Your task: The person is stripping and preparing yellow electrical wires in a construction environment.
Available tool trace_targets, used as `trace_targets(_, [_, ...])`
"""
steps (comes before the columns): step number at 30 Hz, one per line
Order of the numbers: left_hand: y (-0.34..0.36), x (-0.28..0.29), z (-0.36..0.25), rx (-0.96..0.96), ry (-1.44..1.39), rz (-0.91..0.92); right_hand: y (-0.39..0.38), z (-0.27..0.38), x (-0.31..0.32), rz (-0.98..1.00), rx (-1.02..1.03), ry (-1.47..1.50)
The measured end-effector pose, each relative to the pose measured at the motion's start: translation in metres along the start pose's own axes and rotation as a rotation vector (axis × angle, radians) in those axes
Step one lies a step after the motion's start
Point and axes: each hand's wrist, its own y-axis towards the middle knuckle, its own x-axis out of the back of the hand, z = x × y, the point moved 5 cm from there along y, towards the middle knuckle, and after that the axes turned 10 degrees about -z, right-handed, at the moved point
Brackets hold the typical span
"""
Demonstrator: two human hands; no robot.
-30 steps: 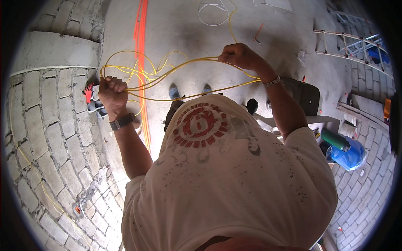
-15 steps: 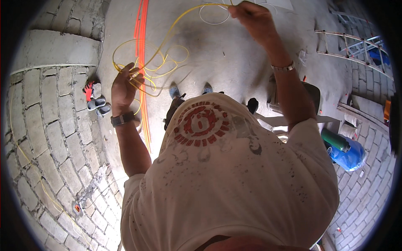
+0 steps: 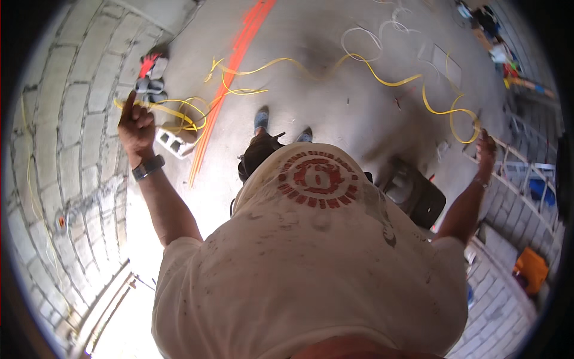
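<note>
Two kinds of rough grey masonry surround you: a smooth, dusty concrete floor (image 3: pixel 311 105) beneath your feet and a block wall (image 3: pixel 89 102) on your left, its mortar joints uneven and its faces coarse. Strong light whitens the floor at lower left. A bundle of straight orange-red tubes (image 3: pixel 239 57) runs diagonally across the concrete, slim and matt, and beside its near part sits a pale hollow block (image 3: pixel 174 143) with square openings. Close to the wall lie dark, rounded slippers (image 3: pixel 149 87) and a red glove (image 3: pixel 147 64). Thin white cable (image 3: pixel 362 45) curls in loose rings farther out, and a metal frame (image 3: pixel 520 143) with rungs leans into view at right.

Your arms are spread wide, with the yellow cable (image 3: pixel 394 82) — thin, glossy and springy — waving in loops from one side to the other. At your left hand (image 3: pixel 137 128) the index finger points up while the others curl toward the palm; loops of cable pass right by it, but you cannot tell whether the fingers grip them. A curl of cable reaches the fingertips of your right hand (image 3: pixel 487 149) — blurred, so its grip cannot be told either.
</note>
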Motion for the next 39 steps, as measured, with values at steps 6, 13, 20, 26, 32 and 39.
trace_targets(6, [-0.093,-0.109,0.083,0.129,0.574,0.515,-0.411,0.360,-0.228,1.449,0.157,0.675])
trace_targets(13, [-0.159,-0.106,0.124,-0.197,0.953,0.898,-0.462,0.498,-0.235,1.756,-0.449,1.282])
trace_targets(20, [-0.127,0.034,0.073,-0.937,1.657,0.732,-0.363,0.497,-0.254,1.299,-0.521,1.587])
trace_targets(26, [-0.129,0.306,0.008,-0.343,2.189,0.036,-0.272,0.442,-0.265,1.067,-0.565,1.667])
trace_targets(32, [-0.181,0.440,0.077,0.662,1.979,0.126,-0.303,0.419,-0.314,1.107,-0.453,1.092])
trace_targets(39, [-0.049,0.038,0.148,0.210,0.858,0.453,-0.440,0.485,-0.265,1.115,0.030,0.905])
